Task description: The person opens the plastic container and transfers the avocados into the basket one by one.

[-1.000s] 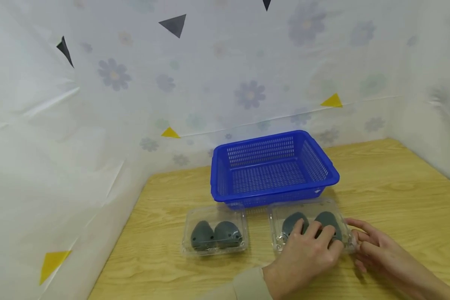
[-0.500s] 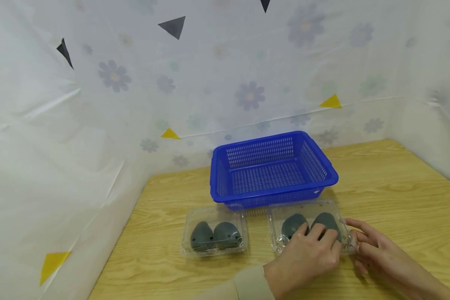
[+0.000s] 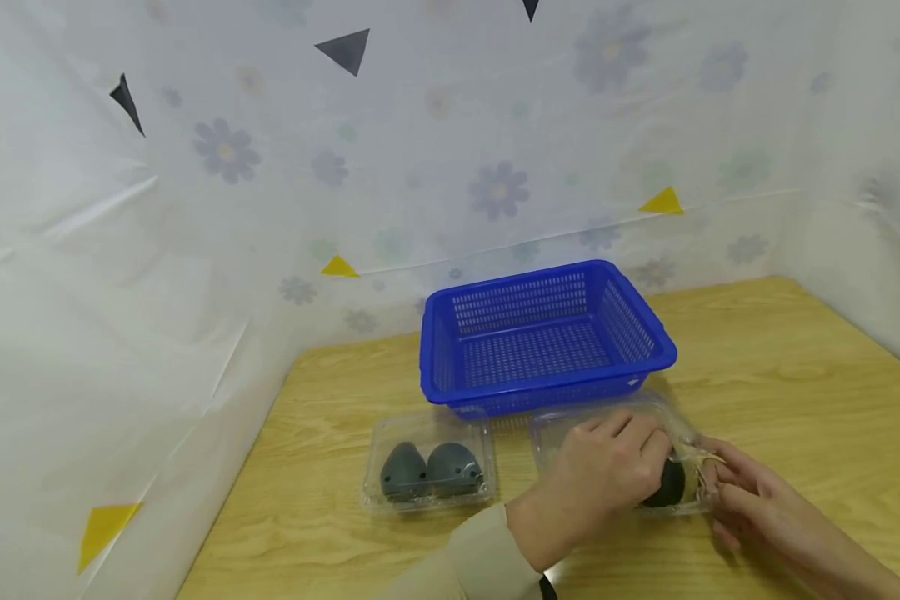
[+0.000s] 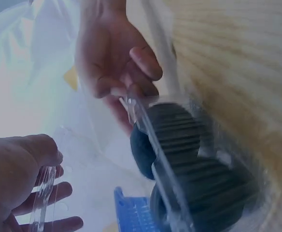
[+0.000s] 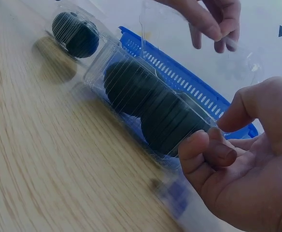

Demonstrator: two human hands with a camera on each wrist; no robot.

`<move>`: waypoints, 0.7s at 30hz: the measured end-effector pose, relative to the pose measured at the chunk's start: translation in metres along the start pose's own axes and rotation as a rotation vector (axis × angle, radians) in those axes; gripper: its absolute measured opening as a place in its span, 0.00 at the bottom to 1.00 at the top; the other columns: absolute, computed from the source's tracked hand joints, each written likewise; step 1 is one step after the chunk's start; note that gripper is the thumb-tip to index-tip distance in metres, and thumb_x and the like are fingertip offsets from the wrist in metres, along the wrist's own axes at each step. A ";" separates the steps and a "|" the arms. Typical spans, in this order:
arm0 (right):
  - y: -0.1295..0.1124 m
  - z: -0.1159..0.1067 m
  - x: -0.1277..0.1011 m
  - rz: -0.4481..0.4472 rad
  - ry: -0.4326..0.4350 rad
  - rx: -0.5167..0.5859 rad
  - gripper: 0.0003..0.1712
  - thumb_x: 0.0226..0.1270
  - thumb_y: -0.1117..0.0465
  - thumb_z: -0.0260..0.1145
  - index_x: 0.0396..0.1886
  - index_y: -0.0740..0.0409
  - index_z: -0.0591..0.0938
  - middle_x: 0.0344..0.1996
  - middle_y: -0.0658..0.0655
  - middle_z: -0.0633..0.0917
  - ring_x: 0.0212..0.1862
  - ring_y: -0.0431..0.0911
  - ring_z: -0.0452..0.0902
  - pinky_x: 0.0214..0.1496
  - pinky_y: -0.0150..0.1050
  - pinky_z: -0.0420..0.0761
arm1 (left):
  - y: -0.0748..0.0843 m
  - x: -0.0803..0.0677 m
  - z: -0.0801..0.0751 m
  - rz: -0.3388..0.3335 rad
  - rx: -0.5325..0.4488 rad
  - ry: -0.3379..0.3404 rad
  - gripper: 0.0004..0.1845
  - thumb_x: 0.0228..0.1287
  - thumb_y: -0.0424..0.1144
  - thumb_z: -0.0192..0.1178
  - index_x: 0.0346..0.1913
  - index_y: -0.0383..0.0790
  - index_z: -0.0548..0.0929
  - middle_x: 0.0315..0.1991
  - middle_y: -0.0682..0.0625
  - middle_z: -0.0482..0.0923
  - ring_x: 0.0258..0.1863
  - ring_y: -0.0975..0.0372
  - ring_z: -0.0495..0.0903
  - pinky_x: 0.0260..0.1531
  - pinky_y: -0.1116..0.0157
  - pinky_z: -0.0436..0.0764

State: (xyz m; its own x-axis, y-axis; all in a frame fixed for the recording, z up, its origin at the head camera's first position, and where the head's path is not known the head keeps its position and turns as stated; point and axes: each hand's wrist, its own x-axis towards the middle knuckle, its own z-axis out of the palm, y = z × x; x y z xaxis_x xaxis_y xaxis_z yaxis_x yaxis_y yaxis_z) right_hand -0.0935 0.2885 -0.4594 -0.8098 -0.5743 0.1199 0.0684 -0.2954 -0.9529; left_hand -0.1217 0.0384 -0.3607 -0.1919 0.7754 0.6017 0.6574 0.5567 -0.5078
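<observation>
From the head camera, a clear clamshell box (image 3: 630, 467) is seen on the wooden table (image 3: 795, 375), just in front of the blue basket (image 3: 543, 337). Its lid (image 3: 607, 412) is pinched and raised by the curled fingers of the left hand (image 3: 607, 471); the base edge is pinched by the right hand (image 3: 750, 496). A second, closed clamshell (image 3: 429, 471) lies well apart to the left.

In the left wrist view, the dark ridged pieces (image 4: 189, 164) are shown inside the base.

In the right wrist view, the base rim is held between thumb and fingers (image 5: 204, 150). The lid is best swung back slowly while the base is kept pressed flat.
</observation>
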 end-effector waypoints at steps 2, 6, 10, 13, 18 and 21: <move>0.000 0.000 0.000 -0.008 -0.004 0.001 0.34 0.78 0.74 0.34 0.74 0.39 0.60 0.37 0.45 0.76 0.26 0.61 0.51 0.25 0.55 0.62 | -0.006 0.001 -0.003 -0.005 -0.031 -0.011 0.14 0.75 0.35 0.48 0.42 0.54 0.84 0.44 0.61 0.82 0.43 0.70 0.81 0.41 0.74 0.84; -0.003 0.000 0.000 0.031 0.018 -0.016 0.33 0.80 0.72 0.34 0.74 0.36 0.60 0.36 0.43 0.76 0.24 0.60 0.55 0.24 0.55 0.66 | -0.013 -0.002 -0.009 -0.002 -0.074 0.020 0.12 0.76 0.36 0.51 0.47 0.54 0.85 0.50 0.60 0.82 0.49 0.68 0.81 0.56 0.67 0.82; -0.005 0.000 0.000 0.077 0.049 -0.044 0.31 0.81 0.69 0.36 0.74 0.35 0.60 0.35 0.44 0.76 0.25 0.59 0.56 0.25 0.54 0.71 | -0.013 -0.009 -0.011 0.033 -0.122 0.082 0.13 0.75 0.34 0.51 0.48 0.53 0.84 0.54 0.57 0.82 0.56 0.65 0.80 0.65 0.59 0.76; -0.006 0.000 0.001 0.086 0.055 -0.051 0.31 0.82 0.69 0.36 0.73 0.34 0.61 0.35 0.45 0.76 0.27 0.61 0.54 0.26 0.54 0.68 | -0.012 -0.018 -0.010 0.085 -0.157 0.101 0.12 0.74 0.34 0.52 0.47 0.53 0.84 0.55 0.56 0.82 0.59 0.63 0.78 0.70 0.59 0.71; -0.006 0.000 0.001 0.085 0.051 -0.048 0.31 0.82 0.69 0.36 0.73 0.33 0.62 0.35 0.46 0.77 0.27 0.61 0.53 0.26 0.55 0.64 | -0.011 -0.031 -0.006 0.137 -0.192 0.095 0.11 0.74 0.36 0.53 0.47 0.51 0.85 0.54 0.55 0.82 0.59 0.63 0.79 0.70 0.63 0.71; -0.005 0.001 0.001 0.091 0.048 -0.039 0.31 0.82 0.69 0.36 0.73 0.33 0.62 0.35 0.46 0.77 0.27 0.61 0.53 0.27 0.55 0.66 | -0.012 -0.037 -0.003 0.103 -0.225 0.062 0.11 0.73 0.38 0.52 0.48 0.50 0.85 0.54 0.54 0.82 0.57 0.63 0.79 0.68 0.65 0.72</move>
State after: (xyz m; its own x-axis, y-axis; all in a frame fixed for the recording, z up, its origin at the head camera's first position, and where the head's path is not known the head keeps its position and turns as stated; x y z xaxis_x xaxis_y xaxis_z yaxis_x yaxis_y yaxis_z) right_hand -0.0941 0.2893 -0.4540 -0.8286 -0.5595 0.0198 0.1206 -0.2129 -0.9696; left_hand -0.1199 0.0021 -0.3751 -0.0750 0.8012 0.5937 0.8182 0.3897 -0.4227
